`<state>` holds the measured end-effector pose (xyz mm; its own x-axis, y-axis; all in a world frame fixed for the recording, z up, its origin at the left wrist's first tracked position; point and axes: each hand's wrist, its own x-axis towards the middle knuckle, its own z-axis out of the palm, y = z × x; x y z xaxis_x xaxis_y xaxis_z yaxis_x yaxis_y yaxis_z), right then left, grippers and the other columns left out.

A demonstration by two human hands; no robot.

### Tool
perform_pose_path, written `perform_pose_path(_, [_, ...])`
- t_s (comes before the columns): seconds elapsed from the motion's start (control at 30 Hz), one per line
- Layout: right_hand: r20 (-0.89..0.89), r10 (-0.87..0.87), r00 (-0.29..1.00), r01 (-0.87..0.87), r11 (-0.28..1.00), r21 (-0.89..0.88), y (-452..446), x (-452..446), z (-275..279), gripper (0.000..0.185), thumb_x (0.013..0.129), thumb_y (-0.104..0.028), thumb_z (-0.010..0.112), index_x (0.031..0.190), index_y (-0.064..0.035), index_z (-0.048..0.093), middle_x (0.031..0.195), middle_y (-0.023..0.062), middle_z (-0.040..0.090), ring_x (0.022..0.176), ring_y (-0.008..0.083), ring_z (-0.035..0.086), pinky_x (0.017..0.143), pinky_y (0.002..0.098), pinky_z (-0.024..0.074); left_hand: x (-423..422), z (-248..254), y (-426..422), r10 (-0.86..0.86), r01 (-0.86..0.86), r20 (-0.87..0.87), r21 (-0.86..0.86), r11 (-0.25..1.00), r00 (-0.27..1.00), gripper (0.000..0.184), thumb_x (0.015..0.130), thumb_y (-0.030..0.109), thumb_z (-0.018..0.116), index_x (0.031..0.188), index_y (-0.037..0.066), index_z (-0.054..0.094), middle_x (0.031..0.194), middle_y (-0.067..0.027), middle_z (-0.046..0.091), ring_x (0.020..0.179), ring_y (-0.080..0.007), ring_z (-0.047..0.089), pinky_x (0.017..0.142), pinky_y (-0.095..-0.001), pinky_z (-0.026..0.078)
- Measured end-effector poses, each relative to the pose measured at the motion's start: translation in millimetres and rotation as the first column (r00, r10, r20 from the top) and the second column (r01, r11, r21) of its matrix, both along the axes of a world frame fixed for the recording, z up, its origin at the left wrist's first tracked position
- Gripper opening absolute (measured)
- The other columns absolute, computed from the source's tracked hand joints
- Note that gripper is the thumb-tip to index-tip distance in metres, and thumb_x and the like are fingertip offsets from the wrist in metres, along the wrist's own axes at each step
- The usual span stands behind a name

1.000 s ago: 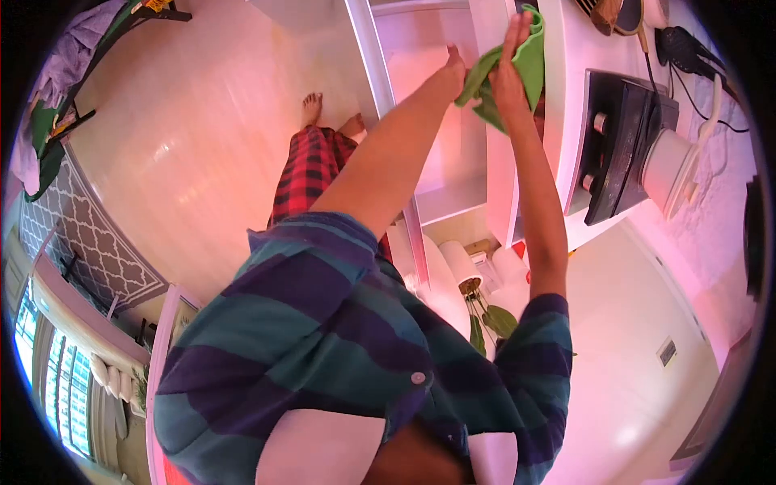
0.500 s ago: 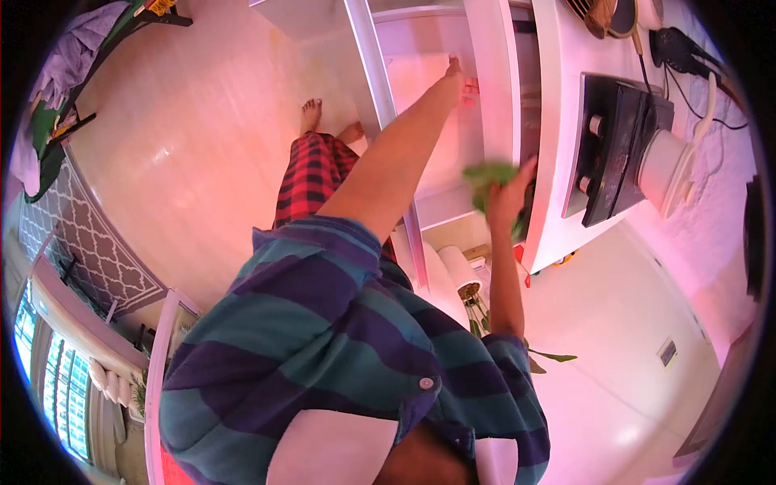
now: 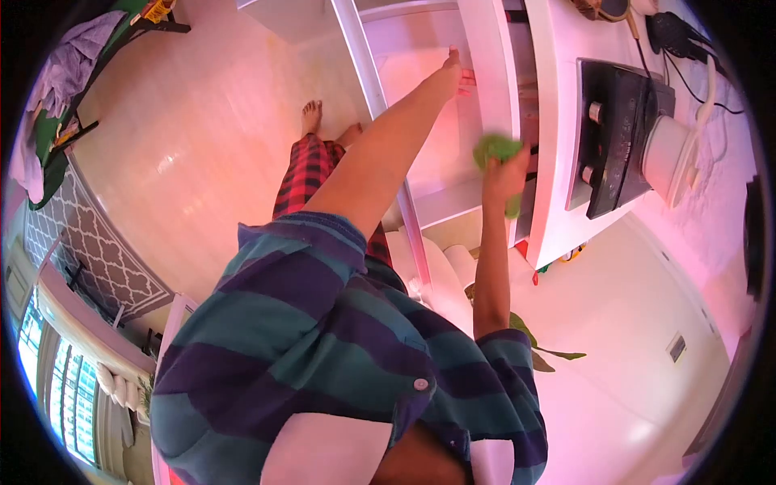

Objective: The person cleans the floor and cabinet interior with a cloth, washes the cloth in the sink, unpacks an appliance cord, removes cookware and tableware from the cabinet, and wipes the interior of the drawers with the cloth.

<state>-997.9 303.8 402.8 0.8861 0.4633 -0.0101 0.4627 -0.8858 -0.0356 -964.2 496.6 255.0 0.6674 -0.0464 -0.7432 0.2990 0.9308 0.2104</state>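
Observation:
My right hand (image 3: 505, 178) grips a bunched green cloth (image 3: 496, 149), which bulges out on both sides of my fist. It is at the edge of a white drawer or cabinet, by the dark gap below the countertop. My left hand (image 3: 457, 73) reaches into the white compartment (image 3: 449, 198). Its thumb and fingers are spread, and they seem to rest against the pale inner surface. Nothing shows in that hand, though part of its palm is hidden.
On the counter to the right are a black stove (image 3: 618, 137) with knobs and a white pot (image 3: 669, 158). A potted plant's leaves (image 3: 525, 331) show beside my right arm. At far left a grey cloth (image 3: 77, 61) lies on a green piece of furniture, above a patterned rug (image 3: 97, 242).
My right hand and the green cloth have shifted slightly within the same spot by the drawer edge. My left hand stays in the compartment. The whole view has moved a little.

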Motion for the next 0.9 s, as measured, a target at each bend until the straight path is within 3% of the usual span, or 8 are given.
perform_pose_path(0.2, [0.213, 0.105, 0.971, -0.131, 0.985, 0.112, -48, -7, -6, 0.061, 0.065, -0.016, 0.065, 0.120, -0.0098, 0.039, 0.106, 0.0142, 0.054, 0.089, 0.0353, 0.055, 0.071, 0.0450, 0.0445, -8, 7, 4, 0.009, -0.009, -0.010, -0.027, 1.000, 1.000, 0.088, 0.076, 0.069, -0.001, 0.112, 0.009, 0.052, 0.109, -0.0056, 0.057, 0.091, -0.0227, 0.054, 0.095, -0.0503, 0.016])
perform_pose_path(0.3, [0.160, -0.031, 0.987, 0.033, 0.999, -0.007, -54, -16, 4, 0.054, 0.066, -0.020, 0.065, 0.112, -0.0074, 0.041, 0.101, 0.0143, 0.056, 0.083, 0.0369, 0.056, 0.066, 0.0464, 0.0449, -9, 10, 3, 0.027, -0.028, -0.016, -0.044, 0.999, 1.000, 0.084, 0.077, 0.067, 0.003, 0.111, 0.009, 0.053, 0.108, -0.0062, 0.058, 0.091, -0.0231, 0.054, 0.093, -0.0484, 0.019])
perform_pose_path(0.5, [0.116, 0.030, 0.993, -0.031, 1.000, 0.003, 46, 6, 0, 0.055, 0.064, -0.015, 0.066, 0.113, -0.0075, 0.043, 0.099, 0.0146, 0.055, 0.086, 0.0340, 0.055, 0.068, 0.0429, 0.0446, -9, 14, 2, 0.051, -0.052, -0.019, -0.058, 0.997, 0.999, 0.076, 0.080, 0.064, 0.010, 0.108, 0.008, 0.053, 0.105, -0.0074, 0.058, 0.089, -0.0239, 0.053, 0.090, -0.0447, 0.026])
perform_pose_path(0.67, [0.038, -0.126, 0.991, 0.126, 0.992, 0.003, -71, -19, 5, 0.057, 0.069, -0.022, 0.065, 0.118, -0.0081, 0.042, 0.104, 0.0146, 0.056, 0.085, 0.0347, 0.057, 0.069, 0.0423, 0.0450, -10, 28, 14, 0.064, -0.066, -0.033, -0.073, 0.995, 0.997, 0.070, 0.083, 0.062, 0.016, 0.105, 0.007, 0.054, 0.103, -0.0084, 0.058, 0.088, -0.0246, 0.053, 0.088, -0.0417, 0.032])
perform_pose_path(0.73, [0.079, 0.041, 0.996, -0.051, 0.990, 0.134, -129, -28, 6, 0.049, 0.073, -0.021, 0.062, 0.116, -0.0038, 0.045, 0.107, 0.0153, 0.055, 0.090, 0.0304, 0.056, 0.075, 0.0411, 0.0458, -15, 51, 10, 0.099, -0.094, -0.111, 0.045, 0.995, 0.989, 0.068, 0.084, 0.061, 0.019, 0.104, 0.006, 0.054, 0.102, -0.0088, 0.058, 0.088, -0.0249, 0.053, 0.087, -0.0405, 0.034])
perform_pose_path(0.77, [-0.005, -0.081, 0.997, 0.076, 0.912, 0.403, -131, -42, 13, 0.045, 0.076, -0.020, 0.058, 0.115, -0.0024, 0.045, 0.105, 0.0146, 0.055, 0.090, 0.0291, 0.056, 0.076, 0.0402, 0.0459, -25, 73, 6, 0.201, -0.135, -0.107, 0.438, 0.889, 0.974, 0.057, 0.084, 0.053, 0.027, 0.106, 0.007, 0.053, 0.103, -0.0098, 0.057, 0.093, -0.0257, 0.051, 0.086, -0.0407, 0.035])
perform_pose_path(0.83, [-0.259, -0.215, 0.942, 0.334, 0.506, 0.795, -110, -76, 13, 0.038, 0.081, -0.020, 0.051, 0.113, 0.0003, 0.046, 0.103, 0.0133, 0.056, 0.089, 0.0264, 0.056, 0.079, 0.0382, 0.0461, -45, 121, 2, 0.388, 0.012, -0.117, 0.965, 0.262, 0.914, 0.038, 0.084, 0.038, 0.045, 0.109, 0.010, 0.052, 0.103, -0.0119, 0.055, 0.105, -0.0273, 0.046, 0.083, -0.0412, 0.036])
perform_pose_path(0.9, [-0.605, -0.271, 0.748, 0.635, 0.027, 0.772, -92, -77, 14, 0.034, 0.085, -0.019, 0.045, 0.111, 0.0024, 0.046, 0.102, 0.0120, 0.055, 0.091, 0.0242, 0.055, 0.081, 0.0344, 0.0455, -67, 147, -3, 0.054, -0.356, 0.361, 0.931, -0.083, 0.931, 0.030, 0.075, 0.015, 0.054, 0.105, 0.013, 0.055, 0.105, -0.0071, 0.053, 0.109, -0.0253, 0.042, 0.094, -0.0407, 0.030])
